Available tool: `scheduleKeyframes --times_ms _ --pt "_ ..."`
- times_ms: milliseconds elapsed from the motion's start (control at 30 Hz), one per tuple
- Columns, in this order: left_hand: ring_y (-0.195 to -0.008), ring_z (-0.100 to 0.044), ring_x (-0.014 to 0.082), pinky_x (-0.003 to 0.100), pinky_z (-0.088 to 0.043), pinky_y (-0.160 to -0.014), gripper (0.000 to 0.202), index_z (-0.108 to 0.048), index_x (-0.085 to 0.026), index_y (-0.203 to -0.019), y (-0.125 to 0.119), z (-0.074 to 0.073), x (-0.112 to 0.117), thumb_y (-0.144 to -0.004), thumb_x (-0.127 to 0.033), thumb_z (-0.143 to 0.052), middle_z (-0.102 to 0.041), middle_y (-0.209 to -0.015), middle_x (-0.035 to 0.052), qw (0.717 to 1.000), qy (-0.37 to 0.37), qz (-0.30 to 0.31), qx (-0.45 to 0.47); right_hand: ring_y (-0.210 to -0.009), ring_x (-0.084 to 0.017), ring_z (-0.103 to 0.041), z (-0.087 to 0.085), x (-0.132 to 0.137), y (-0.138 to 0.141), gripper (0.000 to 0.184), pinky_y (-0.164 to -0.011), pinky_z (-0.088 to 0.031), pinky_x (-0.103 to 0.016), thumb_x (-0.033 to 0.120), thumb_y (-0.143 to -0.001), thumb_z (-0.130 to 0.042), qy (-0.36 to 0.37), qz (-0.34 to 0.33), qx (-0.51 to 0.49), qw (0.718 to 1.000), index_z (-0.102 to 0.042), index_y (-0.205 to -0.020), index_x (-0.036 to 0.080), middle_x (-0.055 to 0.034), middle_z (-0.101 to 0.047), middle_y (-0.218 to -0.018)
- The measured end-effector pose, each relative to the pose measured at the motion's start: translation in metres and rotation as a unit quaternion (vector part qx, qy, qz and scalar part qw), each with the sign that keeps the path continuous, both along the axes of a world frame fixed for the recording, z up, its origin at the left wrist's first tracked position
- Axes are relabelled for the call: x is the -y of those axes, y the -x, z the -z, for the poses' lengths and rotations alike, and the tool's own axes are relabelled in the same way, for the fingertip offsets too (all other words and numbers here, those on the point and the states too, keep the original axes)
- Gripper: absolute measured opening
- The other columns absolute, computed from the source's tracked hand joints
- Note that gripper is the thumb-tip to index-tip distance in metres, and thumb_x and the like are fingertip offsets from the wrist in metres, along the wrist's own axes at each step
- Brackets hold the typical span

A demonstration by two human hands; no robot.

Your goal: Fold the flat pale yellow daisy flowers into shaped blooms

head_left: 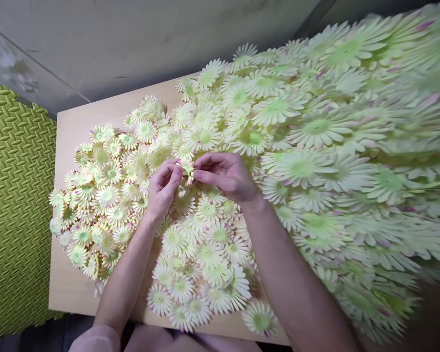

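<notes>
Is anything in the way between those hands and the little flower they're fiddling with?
Nothing visible. The left hand and right hand both pinch the flower directly with their fingertips, one from each side, just above the pile of other flowers on the board.

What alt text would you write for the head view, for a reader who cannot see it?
The left hand and right hand pinch one small pale yellow-green artificial daisy above a wooden board covered by a heap of similar flowers. A green patterned mat lies left of the board.
</notes>
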State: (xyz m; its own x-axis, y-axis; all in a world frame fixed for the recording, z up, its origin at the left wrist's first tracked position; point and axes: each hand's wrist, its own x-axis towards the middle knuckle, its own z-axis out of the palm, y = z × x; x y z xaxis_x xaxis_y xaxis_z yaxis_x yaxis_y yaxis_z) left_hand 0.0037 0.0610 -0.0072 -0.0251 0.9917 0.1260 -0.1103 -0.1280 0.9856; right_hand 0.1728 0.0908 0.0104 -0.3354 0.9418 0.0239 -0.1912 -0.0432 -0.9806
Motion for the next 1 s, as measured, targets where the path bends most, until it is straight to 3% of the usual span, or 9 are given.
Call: scheduleKeyframes --times_ms 267,433,700,1000 --pt "-0.105 -0.059 0.0195 0.033 -0.044 -0.094 0.034 -0.065 -0.021 -0.070 -0.001 -0.007 0.000 -0.086 -0.051 -0.063 -0.062 -0.088 0.0049 1.000 -0.015 -0.011 -0.012 -0.065 -0.013 -0.066 0.000 0.001 0.001 0.024 -0.061 -0.058 -0.026 0.026 -0.063 -0.089 -0.014 -0.043 -0.009 0.999 -0.074 -0.080 0.019 -0.0017 -0.071 -0.076" --pt "-0.095 -0.062 0.0171 0.030 -0.046 -0.083 0.027 -0.066 -0.017 -0.066 -0.004 -0.013 0.002 -0.074 -0.040 -0.079 -0.065 -0.091 0.0053 1.000 0.003 -0.018 -0.025 -0.070 -0.016 -0.068 0.001 0.001 0.000 0.027 -0.067 -0.060 -0.029 0.021 -0.061 -0.090 -0.028 -0.080 -0.005 0.996 -0.075 -0.082 0.018 -0.0027 -0.073 -0.078" --pt "-0.099 -0.061 0.0164 0.029 -0.046 -0.085 0.026 -0.069 -0.018 -0.070 -0.002 -0.016 0.003 -0.084 -0.040 -0.070 -0.063 -0.094 0.0054 1.000 -0.006 0.009 -0.026 -0.060 -0.010 -0.062 -0.005 0.001 0.000 0.009 -0.055 -0.052 -0.020 0.024 -0.075 -0.080 -0.014 -0.041 -0.017 0.999 -0.074 -0.078 0.018 -0.0003 -0.069 -0.070" --pt "-0.100 -0.060 0.0163 0.030 -0.046 -0.089 0.027 -0.066 -0.019 -0.073 0.001 -0.011 0.002 -0.087 -0.042 -0.066 -0.062 -0.094 0.0041 0.999 -0.028 0.021 -0.034 -0.053 -0.013 -0.063 -0.009 0.000 -0.002 0.012 -0.051 -0.053 -0.024 0.030 -0.076 -0.076 -0.006 -0.030 -0.002 1.000 -0.074 -0.076 0.018 0.0003 -0.066 -0.060"
